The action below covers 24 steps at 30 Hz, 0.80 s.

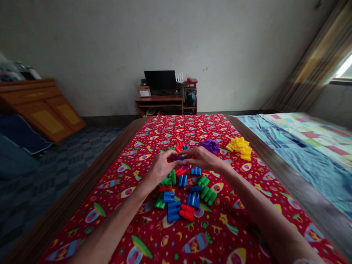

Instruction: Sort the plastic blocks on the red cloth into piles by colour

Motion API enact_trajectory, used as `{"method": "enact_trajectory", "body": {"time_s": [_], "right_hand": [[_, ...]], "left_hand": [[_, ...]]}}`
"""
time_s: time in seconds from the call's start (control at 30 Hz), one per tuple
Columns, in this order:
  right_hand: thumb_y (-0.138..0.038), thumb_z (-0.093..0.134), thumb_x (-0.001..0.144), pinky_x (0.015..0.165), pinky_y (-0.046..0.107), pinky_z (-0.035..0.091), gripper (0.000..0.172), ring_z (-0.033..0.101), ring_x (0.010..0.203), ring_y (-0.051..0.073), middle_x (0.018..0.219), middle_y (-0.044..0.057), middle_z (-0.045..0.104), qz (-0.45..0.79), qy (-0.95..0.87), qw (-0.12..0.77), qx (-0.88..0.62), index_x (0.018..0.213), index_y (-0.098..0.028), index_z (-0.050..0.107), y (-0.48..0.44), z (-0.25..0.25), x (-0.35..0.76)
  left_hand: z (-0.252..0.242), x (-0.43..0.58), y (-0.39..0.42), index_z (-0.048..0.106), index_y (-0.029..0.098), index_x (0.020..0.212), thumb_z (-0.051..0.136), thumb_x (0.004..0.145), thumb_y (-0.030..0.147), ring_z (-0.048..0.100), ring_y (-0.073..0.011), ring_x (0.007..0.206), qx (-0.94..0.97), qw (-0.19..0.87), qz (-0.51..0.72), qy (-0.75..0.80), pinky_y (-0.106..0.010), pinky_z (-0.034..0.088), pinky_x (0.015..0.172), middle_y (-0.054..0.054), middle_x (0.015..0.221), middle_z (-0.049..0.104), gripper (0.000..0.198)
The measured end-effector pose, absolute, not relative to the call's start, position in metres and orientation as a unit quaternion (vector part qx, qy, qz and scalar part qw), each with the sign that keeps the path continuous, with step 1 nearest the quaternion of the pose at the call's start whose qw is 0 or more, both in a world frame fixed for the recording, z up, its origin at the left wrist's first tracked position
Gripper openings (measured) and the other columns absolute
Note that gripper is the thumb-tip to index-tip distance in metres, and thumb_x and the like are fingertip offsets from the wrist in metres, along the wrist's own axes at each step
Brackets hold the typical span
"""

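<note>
My left hand [165, 165] and my right hand [199, 158] meet over the middle of the red patterned cloth. Their fingers close on a purple block [180, 158] between them. Beneath and in front of the hands lie scattered blue blocks [173, 211], green blocks [208, 195] and red blocks [187, 212]. A pile of purple blocks [209, 146] sits just beyond my right hand. Farther right is a pile of yellow blocks [240, 147]. More red blocks [180, 146] show behind the fingers, partly hidden.
The cloth [176, 126] covers a table with a dark wooden edge [110, 156]. Beyond it stands a desk [159, 99] with a monitor [160, 81]. A bed [310, 146] adjoins on the right, and a wooden cabinet [41, 110] stands at the left.
</note>
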State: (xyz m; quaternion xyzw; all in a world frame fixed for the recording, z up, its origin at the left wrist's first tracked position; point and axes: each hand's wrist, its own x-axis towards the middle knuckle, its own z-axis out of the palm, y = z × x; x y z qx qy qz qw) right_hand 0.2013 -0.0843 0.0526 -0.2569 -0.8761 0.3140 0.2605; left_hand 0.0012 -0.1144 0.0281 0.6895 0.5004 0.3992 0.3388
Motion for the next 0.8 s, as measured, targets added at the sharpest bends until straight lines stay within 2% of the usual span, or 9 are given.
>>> {"method": "enact_trajectory", "body": {"time_s": [0.07, 0.17, 0.27, 0.37, 0.47, 0.53, 0.6, 0.7, 0.8], "right_hand": [[-0.022, 0.058, 0.085, 0.06, 0.019, 0.04, 0.022, 0.061, 0.066, 0.012, 0.077, 0.001, 0.072, 0.271, -0.874, 0.28, -0.289, 0.102, -0.017, 0.072, -0.082, 0.05, 0.199], [-0.019, 0.058, 0.082, 0.063, 0.021, 0.044, 0.023, 0.065, 0.069, 0.015, 0.081, 0.004, 0.074, 0.194, -0.821, 0.357, -0.401, 0.101, -0.017, 0.072, -0.063, 0.041, 0.214], [-0.019, 0.054, 0.084, 0.069, 0.025, 0.046, 0.024, 0.067, 0.078, 0.018, 0.089, 0.006, 0.074, 0.089, -0.758, 0.417, -0.494, 0.102, -0.018, 0.07, -0.038, 0.029, 0.239], [-0.015, 0.049, 0.084, 0.073, 0.026, 0.045, 0.023, 0.066, 0.083, 0.019, 0.093, 0.008, 0.073, 0.014, -0.751, 0.381, -0.539, 0.097, -0.018, 0.069, -0.022, 0.017, 0.259], [-0.009, 0.044, 0.083, 0.07, 0.026, 0.044, 0.026, 0.064, 0.081, 0.019, 0.091, 0.011, 0.071, -0.014, -0.766, 0.309, -0.563, 0.092, -0.015, 0.068, -0.018, 0.006, 0.265], [-0.006, 0.042, 0.082, 0.068, 0.025, 0.043, 0.028, 0.063, 0.079, 0.02, 0.087, 0.012, 0.07, -0.019, -0.788, 0.269, -0.554, 0.086, -0.014, 0.068, -0.018, 0.003, 0.265], [-0.003, 0.042, 0.078, 0.069, 0.025, 0.042, 0.029, 0.062, 0.081, 0.02, 0.085, 0.012, 0.07, -0.024, -0.807, 0.256, -0.532, 0.083, -0.014, 0.068, -0.02, 0.003, 0.264], [-0.004, 0.043, 0.077, 0.07, 0.025, 0.042, 0.03, 0.062, 0.081, 0.02, 0.084, 0.011, 0.07, -0.041, -0.805, 0.283, -0.519, 0.086, -0.015, 0.069, -0.021, 0.007, 0.263], [-0.008, 0.044, 0.08, 0.065, 0.025, 0.04, 0.029, 0.062, 0.072, 0.018, 0.081, 0.01, 0.07, -0.047, -0.799, 0.314, -0.51, 0.089, -0.016, 0.071, -0.025, 0.011, 0.257]], "left_hand": [[0.025, 0.001, -0.112, 0.063, 0.017, 0.089, 0.07, 0.07, 0.047, 0.068, -0.0215, 0.079, 0.688, 0.339, 0.42, 0.485, -0.033, 0.055, 0.073, -0.004, 0.081, 0.071, 0.036], [0.022, 0.006, -0.116, 0.065, 0.017, 0.1, 0.064, 0.078, 0.041, 0.068, -0.0233, 0.092, 0.721, 0.294, 0.421, 0.466, -0.036, 0.056, 0.08, -0.008, 0.099, 0.071, 0.032], [0.019, 0.019, -0.131, 0.064, 0.018, 0.109, 0.055, 0.088, 0.034, 0.065, -0.0232, 0.104, 0.798, 0.22, 0.357, 0.434, -0.038, 0.053, 0.09, -0.01, 0.115, 0.067, 0.028], [0.013, 0.039, -0.158, 0.058, 0.022, 0.126, 0.051, 0.092, 0.041, 0.048, -0.0236, 0.128, 0.893, 0.148, 0.246, 0.348, -0.042, 0.038, 0.109, -0.009, 0.136, 0.056, 0.038], [0.005, 0.059, -0.187, 0.046, 0.03, 0.137, 0.049, 0.09, 0.055, 0.026, -0.0256, 0.143, 0.954, 0.072, 0.142, 0.253, -0.051, 0.02, 0.117, -0.003, 0.151, 0.04, 0.053], [-0.002, 0.067, -0.2, 0.046, 0.031, 0.137, 0.047, 0.091, 0.055, 0.022, -0.0253, 0.144, 0.969, 0.035, 0.102, 0.225, -0.054, 0.013, 0.118, 0.0, 0.151, 0.04, 0.052], [-0.008, 0.07, -0.203, 0.047, 0.03, 0.135, 0.044, 0.093, 0.051, 0.027, -0.0245, 0.142, 0.968, 0.011, 0.089, 0.236, -0.054, 0.009, 0.119, 0.001, 0.148, 0.044, 0.047], [-0.016, 0.067, -0.193, 0.049, 0.029, 0.133, 0.041, 0.096, 0.045, 0.036, -0.0241, 0.137, 0.955, -0.011, 0.088, 0.284, -0.055, 0.005, 0.118, 0.0, 0.14, 0.053, 0.041], [-0.019, 0.055, -0.175, 0.055, 0.028, 0.127, 0.046, 0.095, 0.037, 0.039, -0.0248, 0.135, 0.937, -0.031, 0.091, 0.335, -0.056, 0.005, 0.118, -0.002, 0.132, 0.059, 0.034]]}}
